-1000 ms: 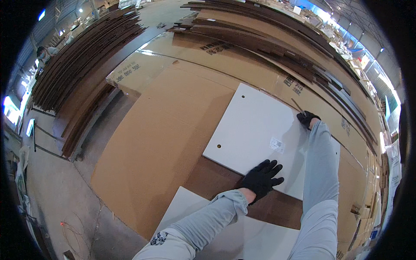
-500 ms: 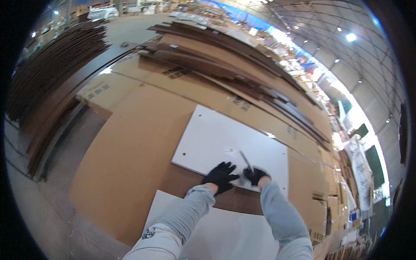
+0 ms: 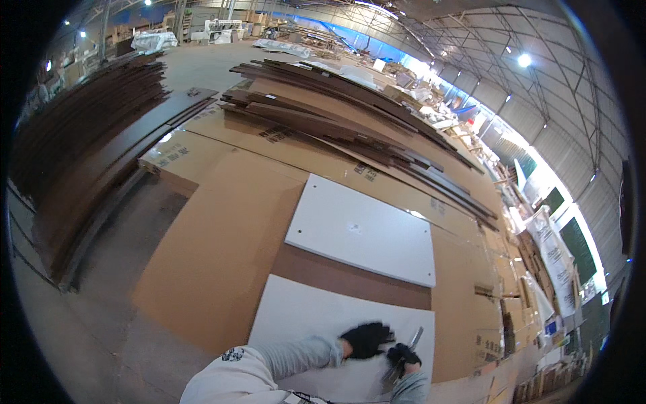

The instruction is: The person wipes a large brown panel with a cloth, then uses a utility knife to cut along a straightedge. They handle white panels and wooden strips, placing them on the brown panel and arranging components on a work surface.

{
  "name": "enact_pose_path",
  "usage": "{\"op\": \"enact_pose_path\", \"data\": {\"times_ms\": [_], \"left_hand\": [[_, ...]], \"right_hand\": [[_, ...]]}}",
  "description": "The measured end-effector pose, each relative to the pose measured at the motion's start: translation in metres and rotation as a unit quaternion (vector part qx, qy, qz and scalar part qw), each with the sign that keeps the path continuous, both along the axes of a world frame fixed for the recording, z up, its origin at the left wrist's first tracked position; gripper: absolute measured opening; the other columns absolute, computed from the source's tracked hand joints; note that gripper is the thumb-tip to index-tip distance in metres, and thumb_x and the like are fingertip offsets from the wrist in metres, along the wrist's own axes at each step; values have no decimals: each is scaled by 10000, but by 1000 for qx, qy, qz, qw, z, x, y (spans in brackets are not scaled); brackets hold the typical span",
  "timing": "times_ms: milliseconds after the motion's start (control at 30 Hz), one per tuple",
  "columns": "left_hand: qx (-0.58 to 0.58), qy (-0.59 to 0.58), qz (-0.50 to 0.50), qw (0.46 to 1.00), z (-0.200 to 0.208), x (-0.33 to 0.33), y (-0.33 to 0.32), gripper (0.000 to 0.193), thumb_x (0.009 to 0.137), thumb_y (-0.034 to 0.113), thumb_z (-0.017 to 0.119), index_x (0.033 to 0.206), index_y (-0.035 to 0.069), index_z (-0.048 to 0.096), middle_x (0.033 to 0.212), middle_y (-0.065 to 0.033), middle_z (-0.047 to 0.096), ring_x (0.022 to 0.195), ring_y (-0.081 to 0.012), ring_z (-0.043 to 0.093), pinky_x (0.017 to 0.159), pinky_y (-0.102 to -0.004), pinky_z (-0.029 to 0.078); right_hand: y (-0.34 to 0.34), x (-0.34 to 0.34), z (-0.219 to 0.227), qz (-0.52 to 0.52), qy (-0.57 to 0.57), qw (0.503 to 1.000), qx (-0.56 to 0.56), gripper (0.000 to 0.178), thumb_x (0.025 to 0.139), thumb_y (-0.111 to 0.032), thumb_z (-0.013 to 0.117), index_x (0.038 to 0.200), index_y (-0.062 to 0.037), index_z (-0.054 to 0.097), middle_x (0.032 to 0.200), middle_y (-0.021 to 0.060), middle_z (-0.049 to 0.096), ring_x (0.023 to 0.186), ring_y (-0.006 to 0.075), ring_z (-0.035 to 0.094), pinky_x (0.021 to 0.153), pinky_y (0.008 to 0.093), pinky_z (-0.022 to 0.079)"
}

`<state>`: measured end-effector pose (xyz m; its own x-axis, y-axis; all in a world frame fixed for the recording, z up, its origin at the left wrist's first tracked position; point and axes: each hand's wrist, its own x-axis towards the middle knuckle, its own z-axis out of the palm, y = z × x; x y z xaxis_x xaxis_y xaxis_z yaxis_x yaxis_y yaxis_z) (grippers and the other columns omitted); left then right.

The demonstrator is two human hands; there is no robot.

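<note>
My right hand [image 3: 402, 360], in a black glove, is closed round a slim silver-grey tool [image 3: 417, 337] that points up and away; its exact kind does not show. My left hand [image 3: 367, 340], also black-gloved, holds nothing I can see and has its fingers stretched toward the right hand. Both hands are over the near white panel [image 3: 296, 306], and motion smears them a little. Beyond it lies a second white panel [image 3: 360, 225] with small dark holes near its corners and a small pale label in its middle.
Cardboard [image 3: 208, 229] lies under the panels, with a brown strip [image 3: 350, 276] between them. Long dark brown boards [image 3: 336, 111] are piled on the far side. More dark boards [image 3: 87, 121] stand stacked at the left, beside the grey floor [image 3: 87, 343].
Both hands have come off the far white panel and moved nearer, over the near one. The tool stays in my right hand. The view has shifted, showing more of the hall.
</note>
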<state>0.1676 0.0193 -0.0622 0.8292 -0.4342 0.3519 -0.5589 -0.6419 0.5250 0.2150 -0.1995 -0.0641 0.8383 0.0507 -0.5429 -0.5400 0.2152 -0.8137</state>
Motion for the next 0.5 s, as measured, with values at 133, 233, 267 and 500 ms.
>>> {"op": "enact_pose_path", "data": {"times_ms": [133,233,267,500], "left_hand": [[102,16,-80,991,-26,-127,-3,567,883,437,407,1332,94,353,1426,-149,245,1329,-305,205,1079,-431,176],[123,51,-45,990,-29,-182,11,524,900,428,371,1315,107,377,1410,-154,279,1314,-315,242,1078,-441,181],[137,9,-15,990,-45,-201,9,505,902,411,372,1307,111,387,1399,-152,301,1301,-315,275,1073,-446,200],[132,50,265,954,-6,-264,22,412,825,326,514,1172,105,531,1276,-152,469,1164,-323,451,970,-431,354]], "right_hand": [[-2,-2,-1,33,-44,998,-1,170,785,-120,630,905,0,617,777,148,631,707,286,630,658,393,543],[0,-9,7,4,-39,999,-10,182,766,-131,648,852,21,596,694,151,604,582,254,585,571,356,523],[-21,4,-15,64,-52,994,70,211,779,-141,633,898,30,602,736,161,618,630,266,605,636,367,542],[-8,8,-16,82,-43,996,19,222,798,-176,636,950,-24,583,812,167,650,637,235,634,455,281,463]]}}
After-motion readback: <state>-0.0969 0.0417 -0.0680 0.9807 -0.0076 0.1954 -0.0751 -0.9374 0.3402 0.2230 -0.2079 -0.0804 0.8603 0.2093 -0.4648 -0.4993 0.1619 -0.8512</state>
